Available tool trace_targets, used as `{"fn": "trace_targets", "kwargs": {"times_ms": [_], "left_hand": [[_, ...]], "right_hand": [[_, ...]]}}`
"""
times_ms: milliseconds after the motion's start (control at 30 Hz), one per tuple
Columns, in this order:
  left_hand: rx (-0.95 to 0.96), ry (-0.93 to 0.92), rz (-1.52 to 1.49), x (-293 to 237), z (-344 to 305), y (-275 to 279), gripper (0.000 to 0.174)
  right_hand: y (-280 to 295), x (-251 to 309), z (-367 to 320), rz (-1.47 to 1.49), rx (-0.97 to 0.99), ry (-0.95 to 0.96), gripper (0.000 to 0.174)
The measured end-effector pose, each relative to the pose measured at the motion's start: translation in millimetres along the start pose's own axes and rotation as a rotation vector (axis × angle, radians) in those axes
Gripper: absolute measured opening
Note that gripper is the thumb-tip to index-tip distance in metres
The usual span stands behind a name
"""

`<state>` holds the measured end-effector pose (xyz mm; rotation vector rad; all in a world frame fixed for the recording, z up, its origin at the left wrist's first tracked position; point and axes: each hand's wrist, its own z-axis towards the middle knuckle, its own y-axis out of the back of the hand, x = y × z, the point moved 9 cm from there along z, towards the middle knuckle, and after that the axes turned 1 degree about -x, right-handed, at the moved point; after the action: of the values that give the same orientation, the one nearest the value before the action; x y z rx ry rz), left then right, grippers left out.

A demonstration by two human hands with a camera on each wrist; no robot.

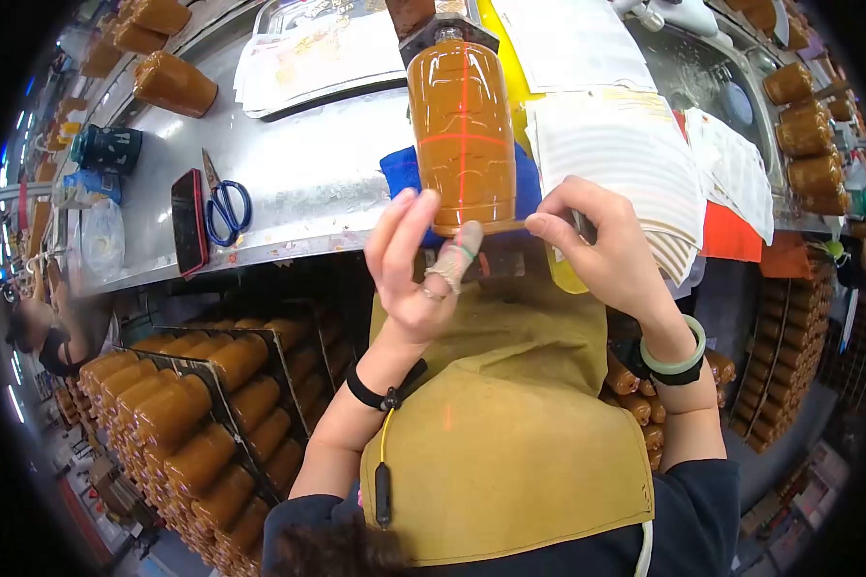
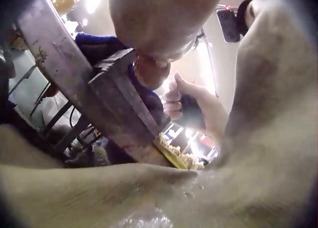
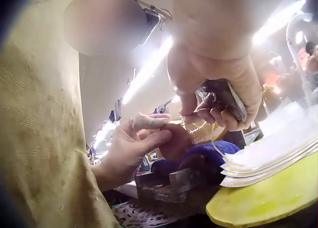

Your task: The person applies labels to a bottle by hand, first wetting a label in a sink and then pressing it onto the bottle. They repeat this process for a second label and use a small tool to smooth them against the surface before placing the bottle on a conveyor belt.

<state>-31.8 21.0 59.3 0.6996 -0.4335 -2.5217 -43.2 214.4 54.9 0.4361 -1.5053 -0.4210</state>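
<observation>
A glossy brown bottle [image 1: 462, 125] lies on its side with its base towards the person, red light lines crossing it. A thin brown strip [image 1: 505, 228] runs along its base edge and off to the right. The right hand [image 1: 597, 240] pinches the strip's free end between thumb and fingers. In the right wrist view, a dark flat tool [image 3: 229, 100] sits within the curled fingers of that hand. At the base the left hand [image 1: 414, 264] presses with a finger in a whitish finger cot [image 1: 452, 258]; its other fingers extend upward beside the bottle.
A blue cloth [image 1: 401, 171] lies under the bottle. White sheets [image 1: 606, 144] are stacked at the right over a yellow board [image 3: 258, 203]. Blue-handled scissors [image 1: 226, 210] and a phone [image 1: 190, 221] lie left on the metal table. Racks of brown bottles [image 1: 173, 404] stand below.
</observation>
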Motion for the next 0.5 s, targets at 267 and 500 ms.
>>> {"fn": "trace_targets", "kwargs": {"times_ms": [267, 500], "left_hand": [[-0.08, 0.304, -0.394, 36.1, -23.8, -6.4, 0.039], [-0.054, 0.164, -0.133, 12.7, -6.9, 0.3, 0.03]], "right_hand": [[-4.9, 5.6, 1.0, 0.035, 0.006, 0.013, 0.015], [-1.2, 0.0, 1.4, 0.037, 0.013, 0.003, 0.015]]}}
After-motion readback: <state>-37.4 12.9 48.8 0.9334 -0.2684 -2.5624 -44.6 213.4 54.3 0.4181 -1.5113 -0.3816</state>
